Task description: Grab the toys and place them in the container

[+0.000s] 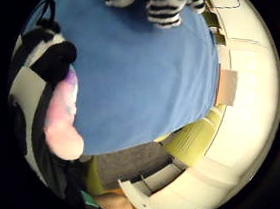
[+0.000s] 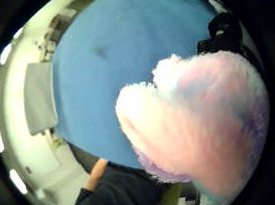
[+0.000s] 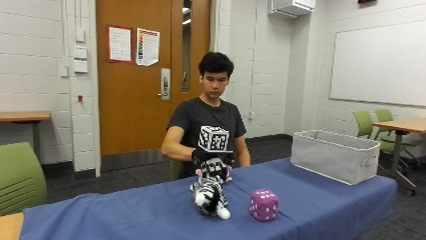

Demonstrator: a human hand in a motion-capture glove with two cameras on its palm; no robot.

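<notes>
White block walls, an orange door and a whiteboard frame a room where a long table (image 3: 133,212) draped in a blue cloth stretches across the near side, with green chairs (image 3: 18,175) at the left and far right. A person (image 3: 206,120) in a dark T-shirt sits behind the table, facing it. The gloved right hand (image 3: 210,159) is raised just above the cloth in front of the person's chest, and its fingers are curled around a fluffy pink and white plush toy (image 2: 201,130), which fills much of the thumb side palm view and shows as a pink edge beside the black glove in the little finger side view. Just in front of that hand, nearer the camera, a zebra-striped plush toy (image 3: 210,196) sits on the cloth; its striped legs also appear at the rim of the little finger side view (image 1: 155,3). To the right of the zebra, close by but apart from it, a purple die with white dots (image 3: 264,205) rests on the cloth. Well to the right, on the far end of the table, stands a grey fabric container (image 3: 335,156), open at the top.
</notes>
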